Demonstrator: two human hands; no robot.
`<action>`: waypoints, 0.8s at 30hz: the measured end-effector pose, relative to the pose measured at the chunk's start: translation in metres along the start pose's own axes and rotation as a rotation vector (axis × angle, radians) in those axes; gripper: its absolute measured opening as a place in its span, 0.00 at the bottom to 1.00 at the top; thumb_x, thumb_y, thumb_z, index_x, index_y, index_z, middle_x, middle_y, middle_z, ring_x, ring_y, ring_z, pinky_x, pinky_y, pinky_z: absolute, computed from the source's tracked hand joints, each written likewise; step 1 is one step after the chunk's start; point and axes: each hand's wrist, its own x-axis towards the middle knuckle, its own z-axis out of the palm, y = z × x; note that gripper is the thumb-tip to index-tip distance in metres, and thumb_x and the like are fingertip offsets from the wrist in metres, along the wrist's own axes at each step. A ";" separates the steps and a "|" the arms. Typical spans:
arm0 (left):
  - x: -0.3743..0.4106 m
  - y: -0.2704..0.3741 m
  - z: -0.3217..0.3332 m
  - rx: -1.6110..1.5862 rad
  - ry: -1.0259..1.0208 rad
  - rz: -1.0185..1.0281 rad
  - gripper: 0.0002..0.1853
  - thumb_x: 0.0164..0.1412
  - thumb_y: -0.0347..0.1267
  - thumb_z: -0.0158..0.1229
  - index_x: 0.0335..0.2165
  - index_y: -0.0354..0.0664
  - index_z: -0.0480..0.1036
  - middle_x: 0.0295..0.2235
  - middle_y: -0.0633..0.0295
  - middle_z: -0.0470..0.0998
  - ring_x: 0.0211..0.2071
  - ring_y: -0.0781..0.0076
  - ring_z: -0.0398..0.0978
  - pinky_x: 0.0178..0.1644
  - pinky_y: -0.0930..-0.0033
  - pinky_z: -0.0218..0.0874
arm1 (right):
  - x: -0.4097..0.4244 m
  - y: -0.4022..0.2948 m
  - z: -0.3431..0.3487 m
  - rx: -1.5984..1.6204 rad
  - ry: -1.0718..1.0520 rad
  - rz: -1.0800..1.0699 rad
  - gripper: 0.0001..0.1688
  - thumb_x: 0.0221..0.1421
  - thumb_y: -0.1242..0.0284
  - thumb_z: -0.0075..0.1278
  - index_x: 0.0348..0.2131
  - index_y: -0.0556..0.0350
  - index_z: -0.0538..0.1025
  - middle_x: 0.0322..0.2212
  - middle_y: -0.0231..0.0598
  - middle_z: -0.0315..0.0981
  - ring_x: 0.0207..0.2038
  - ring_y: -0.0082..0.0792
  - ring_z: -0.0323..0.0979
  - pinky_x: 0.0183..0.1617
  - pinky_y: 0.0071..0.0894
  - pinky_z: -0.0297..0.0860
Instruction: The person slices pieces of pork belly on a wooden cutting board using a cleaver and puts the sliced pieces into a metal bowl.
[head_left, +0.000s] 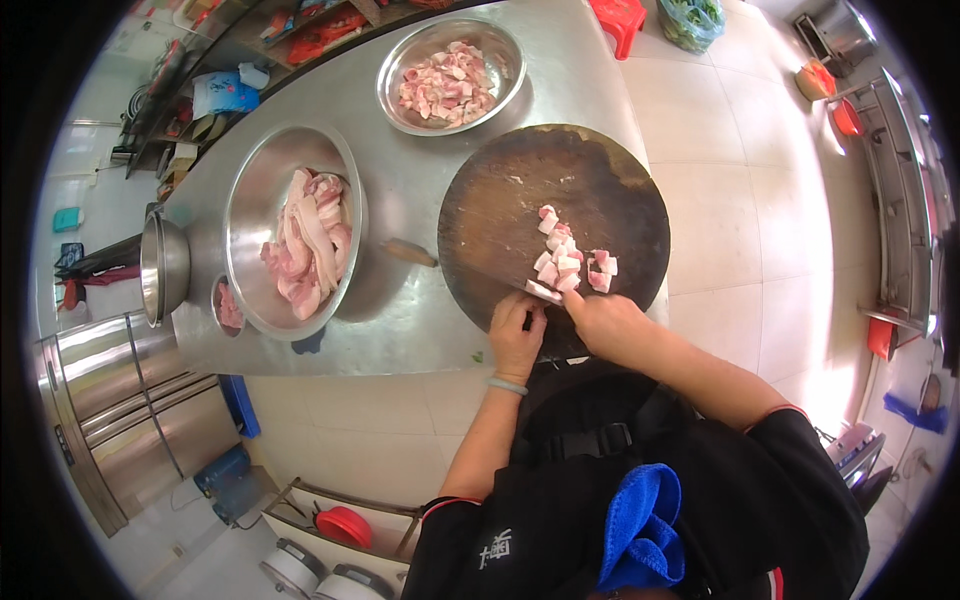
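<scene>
Pale pork cubes (559, 255) lie in a rough line on a round wooden chopping block (510, 195), with a smaller cluster of pork pieces (601, 270) to their right. At the block's near edge, a pale pork strip (543, 292) sits against the curled fingertips of my left hand (517, 330). My right hand (615, 322) is beside it, closed around what appears to be a knife; the handle is hidden in the fist and the blade is hard to make out from above. My two hands almost meet at the strip.
Left of the block, a large steel basin (244, 210) holds pork slabs; a steel bowl (390, 79) of cut pork stands beyond. A wooden handle (411, 253) lies beside the block. Nested steel bowls (169, 266) stand at the table's left end. A red stool (621, 26) is on the floor.
</scene>
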 end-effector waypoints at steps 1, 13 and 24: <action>0.000 0.000 0.002 0.013 0.010 0.007 0.07 0.49 0.22 0.65 0.29 0.38 0.77 0.36 0.53 0.79 0.39 0.51 0.77 0.45 0.59 0.70 | -0.011 0.004 -0.001 -0.004 -0.038 0.011 0.14 0.55 0.75 0.51 0.39 0.60 0.64 0.21 0.50 0.75 0.25 0.55 0.76 0.27 0.52 0.72; 0.003 0.004 -0.002 -0.034 -0.050 -0.002 0.10 0.49 0.24 0.68 0.32 0.38 0.76 0.37 0.57 0.79 0.38 0.55 0.77 0.45 0.59 0.69 | 0.064 -0.016 0.009 0.008 -0.051 0.012 0.14 0.54 0.75 0.51 0.40 0.61 0.66 0.23 0.55 0.77 0.26 0.55 0.79 0.29 0.51 0.74; -0.002 -0.002 0.000 -0.097 0.030 -0.006 0.11 0.50 0.26 0.71 0.34 0.39 0.77 0.37 0.57 0.79 0.39 0.55 0.77 0.45 0.59 0.69 | -0.055 0.022 -0.020 0.033 -0.003 0.040 0.12 0.58 0.75 0.49 0.40 0.60 0.65 0.20 0.49 0.74 0.23 0.54 0.75 0.27 0.53 0.71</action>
